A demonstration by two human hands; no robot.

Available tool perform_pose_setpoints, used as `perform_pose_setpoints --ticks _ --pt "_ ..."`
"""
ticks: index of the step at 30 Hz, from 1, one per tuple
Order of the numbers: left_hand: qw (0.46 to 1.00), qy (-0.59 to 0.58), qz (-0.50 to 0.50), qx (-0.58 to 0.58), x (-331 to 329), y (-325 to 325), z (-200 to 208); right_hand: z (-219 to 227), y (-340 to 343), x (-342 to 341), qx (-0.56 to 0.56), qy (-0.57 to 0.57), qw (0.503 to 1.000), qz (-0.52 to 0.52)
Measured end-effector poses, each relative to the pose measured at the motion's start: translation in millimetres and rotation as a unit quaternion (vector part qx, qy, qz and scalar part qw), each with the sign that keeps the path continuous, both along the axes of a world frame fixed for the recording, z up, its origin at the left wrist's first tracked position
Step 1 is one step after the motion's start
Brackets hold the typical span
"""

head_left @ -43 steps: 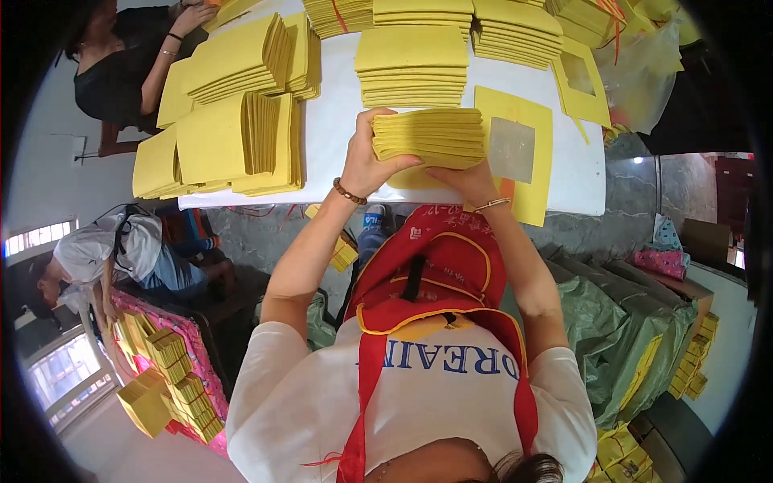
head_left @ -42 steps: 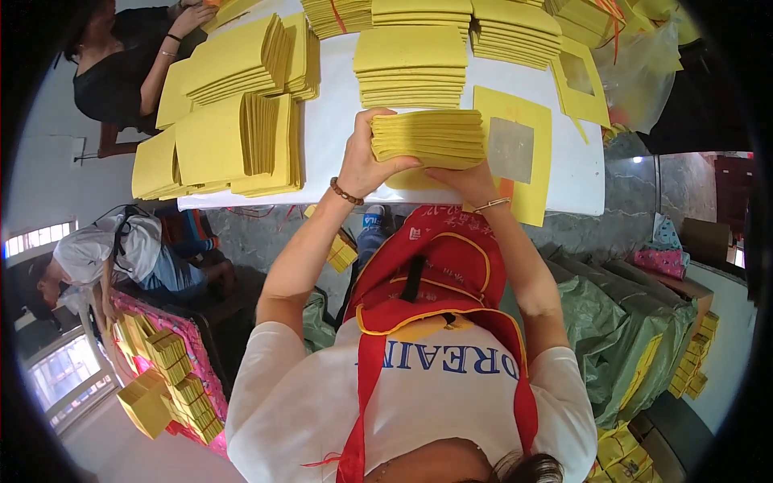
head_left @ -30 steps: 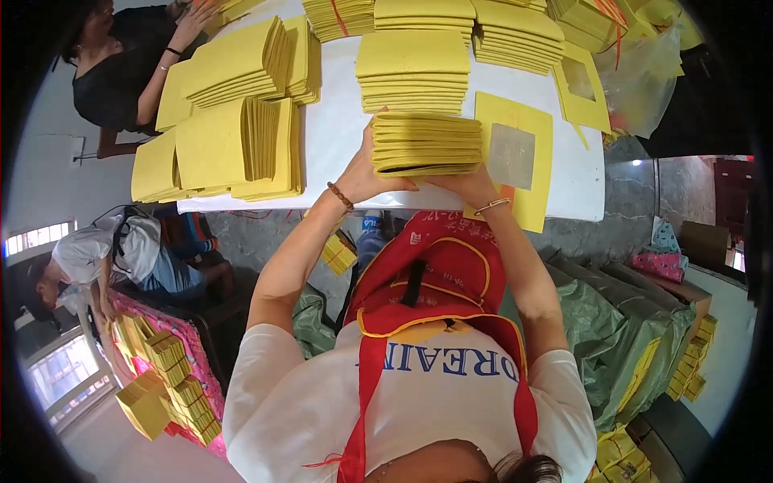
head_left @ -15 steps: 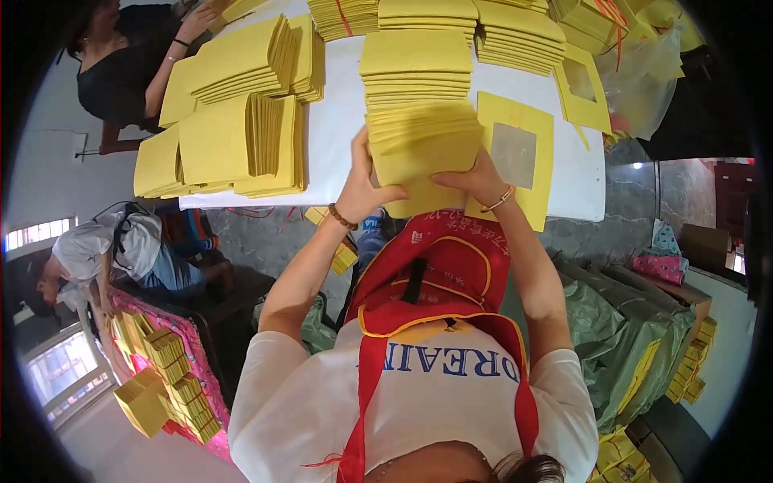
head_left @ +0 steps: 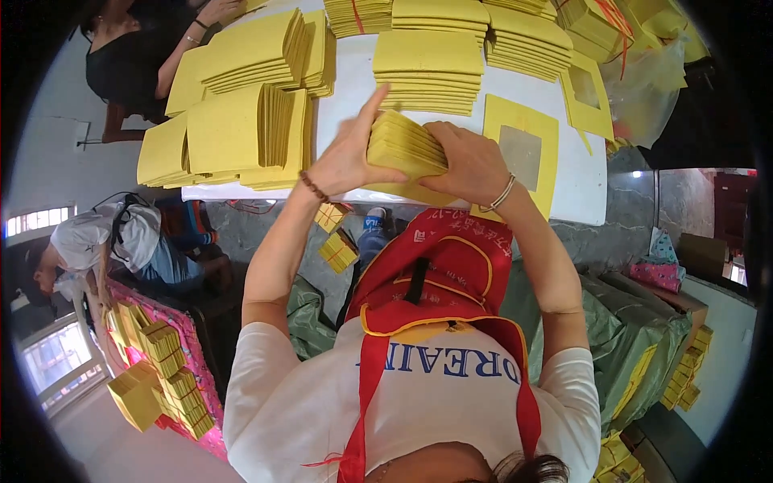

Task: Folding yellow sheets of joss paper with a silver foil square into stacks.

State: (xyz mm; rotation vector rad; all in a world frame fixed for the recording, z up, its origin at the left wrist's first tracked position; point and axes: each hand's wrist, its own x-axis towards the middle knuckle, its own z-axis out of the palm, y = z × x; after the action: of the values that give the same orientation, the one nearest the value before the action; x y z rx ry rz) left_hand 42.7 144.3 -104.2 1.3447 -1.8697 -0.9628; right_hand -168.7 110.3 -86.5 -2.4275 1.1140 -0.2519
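Note:
Near the table's front edge, a stack of yellow folded papers [head_left: 404,145] stands between my hands, its layered edges turned up toward me. My left hand [head_left: 352,153] presses the stack's left side; its thumb lies along the near lower edge and its index finger points up past the stack. Wrapped over the right end is my right hand [head_left: 469,165], fingers on top and thumb at the near corner. Just beyond lies another pile of yellow folded papers [head_left: 427,60]. To the right, a flat yellow sheet with a grey rectangle [head_left: 519,157] rests on the table.
More yellow piles [head_left: 229,133] cover the left of the white table [head_left: 581,181]. A clear plastic bag [head_left: 644,88] sits at the far right. One person in black [head_left: 133,60] is at the far left; another in a white shirt [head_left: 105,233] bends beside a pink-covered table with yellow bundles [head_left: 165,350].
The stack has turned from its broad face to its layered edge, close to the table's front. My right hand has moved up over its right end; my left fingers have spread upward.

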Motion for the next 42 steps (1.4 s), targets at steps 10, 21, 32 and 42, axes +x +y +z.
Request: perform_pose_setpoints --ticks 10,21,32,42 --pt "0.937 0.325 0.082 0.102 15 13 -49 -59 6 -46 -0.051 -0.256 0.964 -0.046" --pt "0.959 0.253 0.082 0.097 11 7 -84 -106 -4 -26 0.167 -0.372 0.91 -0.077" --pt "0.983 0.114 0.096 0.105 16 8 -83 -110 -1 -19 0.173 -0.408 0.885 -0.141" --pt "0.949 0.22 0.179 0.139 5 4 -86 -105 -4 -21 0.336 -0.389 0.813 -0.272"
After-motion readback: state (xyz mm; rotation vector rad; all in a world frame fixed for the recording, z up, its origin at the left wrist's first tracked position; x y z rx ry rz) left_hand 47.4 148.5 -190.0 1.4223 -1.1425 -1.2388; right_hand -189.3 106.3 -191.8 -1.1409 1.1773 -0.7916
